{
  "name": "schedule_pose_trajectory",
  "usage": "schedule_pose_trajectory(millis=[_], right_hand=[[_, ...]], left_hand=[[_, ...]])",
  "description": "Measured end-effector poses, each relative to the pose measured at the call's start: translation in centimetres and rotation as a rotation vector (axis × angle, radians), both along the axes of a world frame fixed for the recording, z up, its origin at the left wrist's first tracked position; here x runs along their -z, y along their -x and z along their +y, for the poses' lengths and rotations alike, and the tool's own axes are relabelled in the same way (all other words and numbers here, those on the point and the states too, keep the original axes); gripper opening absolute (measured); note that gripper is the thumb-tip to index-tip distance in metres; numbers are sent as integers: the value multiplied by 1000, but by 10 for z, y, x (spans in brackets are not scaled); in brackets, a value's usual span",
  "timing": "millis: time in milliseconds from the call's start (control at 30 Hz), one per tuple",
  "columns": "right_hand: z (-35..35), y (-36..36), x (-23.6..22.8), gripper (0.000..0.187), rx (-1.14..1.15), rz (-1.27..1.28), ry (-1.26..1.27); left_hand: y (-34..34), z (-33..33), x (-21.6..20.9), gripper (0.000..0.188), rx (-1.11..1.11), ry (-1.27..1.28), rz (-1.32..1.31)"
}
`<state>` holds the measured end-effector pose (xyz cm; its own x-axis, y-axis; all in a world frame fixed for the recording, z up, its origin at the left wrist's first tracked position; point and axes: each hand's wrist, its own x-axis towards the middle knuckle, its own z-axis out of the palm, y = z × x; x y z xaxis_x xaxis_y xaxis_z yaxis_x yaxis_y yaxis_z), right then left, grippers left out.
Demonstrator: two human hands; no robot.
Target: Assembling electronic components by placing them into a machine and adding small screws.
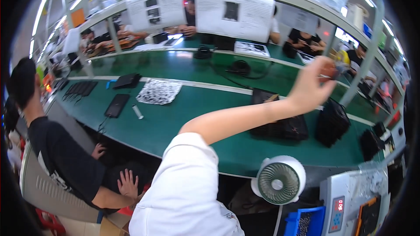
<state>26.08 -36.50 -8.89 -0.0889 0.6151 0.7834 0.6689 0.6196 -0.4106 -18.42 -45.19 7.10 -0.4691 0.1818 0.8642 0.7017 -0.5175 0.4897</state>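
My left arm, in a white sleeve, stretches across to the right above the green workbench (197,105). At its end my left hand (313,81) is raised, with the fingers curled around a reddish-brown rounded thing (329,73); blur hides its exact kind. Below the forearm lie flat black cases or pouches (291,127), one partly covered by the arm. To the right of them, under the hand, stands a bundle of black items (332,123). My right hand is out of the picture.
A white fan (280,179) stands at the near edge. A blue bin (302,218) of small dark parts and a machine with a red display (337,212) are at lower right. Patterned white sheet (158,91) lies left. A co-worker (65,157) sits left; posts (365,52) rise right.
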Motion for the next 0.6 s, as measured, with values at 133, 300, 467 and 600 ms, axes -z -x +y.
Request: schedule_pose_trajectory(millis=[133, 300, 467, 600], right_hand=[[21, -3, 25, 38, -60, -43, -348], [13, 10, 21, 34, -69, -53, -321], [4, 26, 11, 27, -108, -82, -321], [3, 27, 12, 27, -87, -77, -329]], left_hand=[[44, -179, 64, 33, -607, 70, -102], [33, -365, 137, 22, -1386, 66, -65], [-14, -472, 183, 22, -1741, -80, -263], [-33, -500, 210, 23, -1912, -136, -252]])
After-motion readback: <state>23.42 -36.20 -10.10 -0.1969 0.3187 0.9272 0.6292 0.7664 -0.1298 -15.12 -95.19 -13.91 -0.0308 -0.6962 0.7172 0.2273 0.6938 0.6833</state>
